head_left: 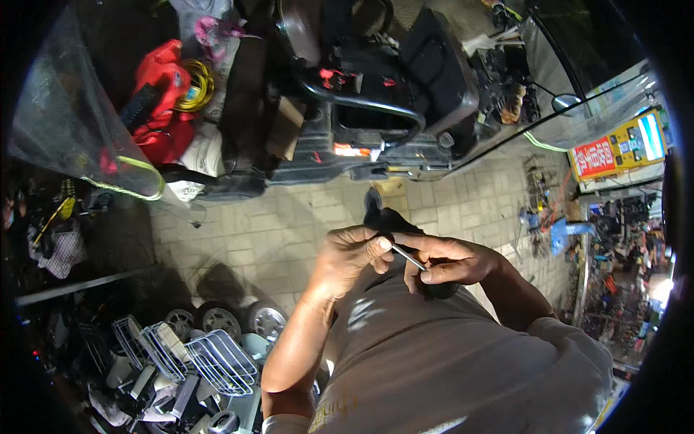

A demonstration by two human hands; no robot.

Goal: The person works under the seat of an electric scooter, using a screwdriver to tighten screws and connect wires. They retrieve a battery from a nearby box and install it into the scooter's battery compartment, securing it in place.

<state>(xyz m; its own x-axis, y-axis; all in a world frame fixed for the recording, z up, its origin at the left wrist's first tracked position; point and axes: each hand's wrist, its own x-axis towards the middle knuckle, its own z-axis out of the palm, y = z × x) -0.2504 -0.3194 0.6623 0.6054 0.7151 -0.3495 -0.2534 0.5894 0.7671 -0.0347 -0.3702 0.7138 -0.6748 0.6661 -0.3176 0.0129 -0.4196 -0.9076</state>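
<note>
In front of my body, a slim silver metal rod point(407, 256) runs slantwise between my two hands. Its upper-left end is pinched between the thumb and fingers of my left hand point(348, 259). My right hand point(457, 262) grips the lower-right end, thumb against it and fingers curled behind. Both tips of the rod are covered by fingers, so its exact kind cannot be made out. Behind the hands is a dark patch of clothing and a dark shoe point(371, 205) on the paving.
Ahead stands a vehicle with a black seat point(434, 65) and a bent metal rail point(361, 103). Red bags point(163, 94) and a yellow cable coil point(197, 85) are at its left. Wire baskets point(223, 362) and small wheels point(219, 320) pile up lower left. A yellow machine point(627, 147) is at right.
</note>
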